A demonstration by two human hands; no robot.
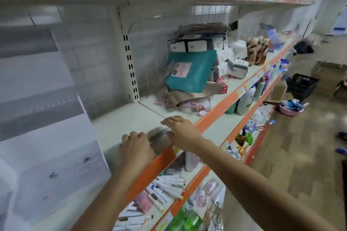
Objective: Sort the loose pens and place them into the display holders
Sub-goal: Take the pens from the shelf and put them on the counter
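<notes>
Both of your hands rest on the white shelf [122, 118], close together near its orange front edge. Your left hand [135, 148] has its fingers curled, knuckles up. Your right hand [181, 132] lies flatter, fingers reaching forward. Between the two hands runs a blurred streak that looks like a bundle of pens [159, 134]. The blur hides whether either hand actually grips it. More loose markers [167, 187] lie one shelf down, below your left wrist. Just left of your left hand stands a pale tiered stand [47, 165], too smeared to make out.
</notes>
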